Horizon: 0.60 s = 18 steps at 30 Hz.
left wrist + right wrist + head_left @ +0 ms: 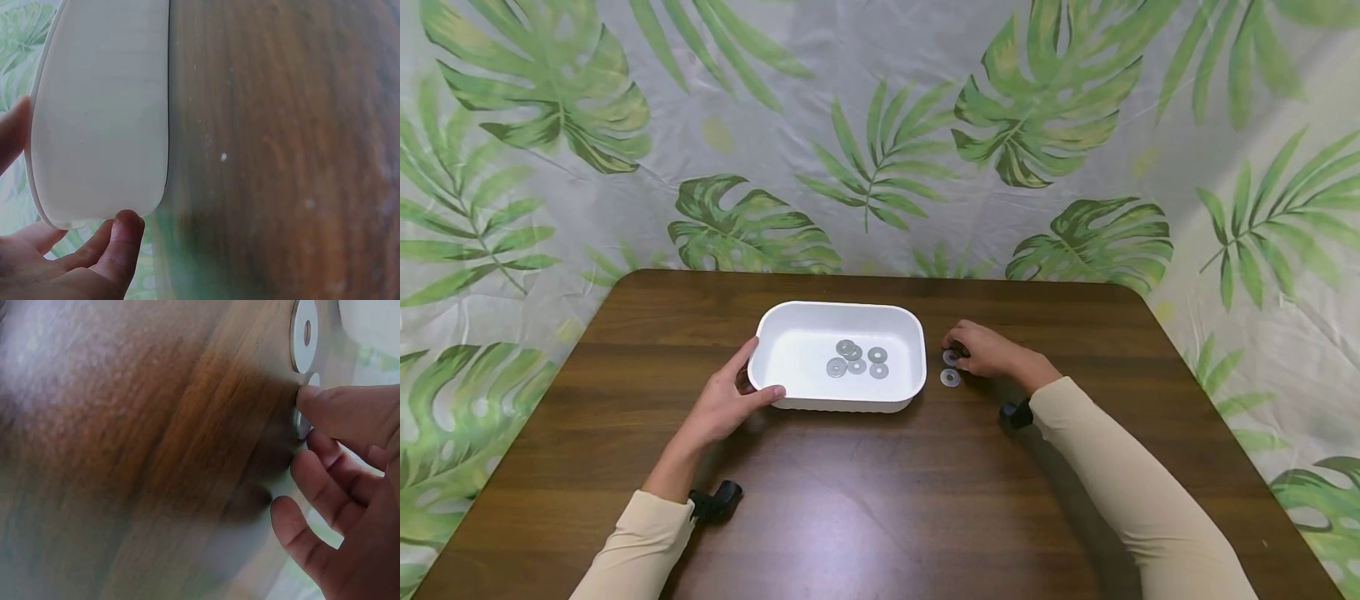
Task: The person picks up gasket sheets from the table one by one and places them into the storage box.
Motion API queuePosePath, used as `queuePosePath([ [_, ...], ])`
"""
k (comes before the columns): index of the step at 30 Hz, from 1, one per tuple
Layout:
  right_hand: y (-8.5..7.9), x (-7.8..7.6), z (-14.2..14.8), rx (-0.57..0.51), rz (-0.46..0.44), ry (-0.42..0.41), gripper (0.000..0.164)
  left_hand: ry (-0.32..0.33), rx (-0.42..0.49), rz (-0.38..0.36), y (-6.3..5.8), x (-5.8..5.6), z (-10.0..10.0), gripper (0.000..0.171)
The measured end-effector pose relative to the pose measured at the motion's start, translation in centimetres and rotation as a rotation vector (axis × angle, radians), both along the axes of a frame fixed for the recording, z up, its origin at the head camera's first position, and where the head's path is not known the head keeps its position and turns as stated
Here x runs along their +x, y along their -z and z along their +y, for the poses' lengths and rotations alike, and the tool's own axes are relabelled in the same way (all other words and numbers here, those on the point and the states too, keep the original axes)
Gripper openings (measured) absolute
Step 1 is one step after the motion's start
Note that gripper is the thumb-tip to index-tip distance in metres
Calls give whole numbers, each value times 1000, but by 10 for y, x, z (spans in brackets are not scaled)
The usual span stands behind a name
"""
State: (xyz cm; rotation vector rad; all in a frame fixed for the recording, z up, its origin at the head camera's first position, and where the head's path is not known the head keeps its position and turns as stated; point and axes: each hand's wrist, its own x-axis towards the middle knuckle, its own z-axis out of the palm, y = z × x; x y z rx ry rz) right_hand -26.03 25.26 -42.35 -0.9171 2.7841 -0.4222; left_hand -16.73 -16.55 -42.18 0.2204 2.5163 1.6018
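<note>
My left hand (722,404) grips the left end of a white plastic tub (838,403), thumb on its front rim and fingers against the end wall. In the left wrist view the fingertips (127,228) press the tub's outer side (100,125). Several flat metal washers (877,356) lie inside, two of them overlapping. Just right of the tub, my right hand (988,350) pinches a washer (950,358) on the table between thumb and fingers. The right wrist view shows this washer (304,427) partly hidden by the thumb. Another washer (302,355) lies flat right beside it.
The brown wooden table (850,508) has rounded far corners. Behind it hangs a pale cloth (895,50) printed with green leaves. Each wrist wears a black strapped device, such as the one on the left (718,500).
</note>
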Motion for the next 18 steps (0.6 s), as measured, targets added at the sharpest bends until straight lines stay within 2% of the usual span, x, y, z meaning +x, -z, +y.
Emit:
queuePosePath([
  [9, -4, -4, 0, 33, -39, 18, 23, 4, 25, -14, 0, 0, 0, 93],
  [15, -9, -13, -3, 76, -145, 56, 20, 0, 30, -17, 0, 0, 0, 93],
  [18, -7, -15, -3, 66, -170, 74, 21, 0, 24, -16, 1, 0, 0, 93],
])
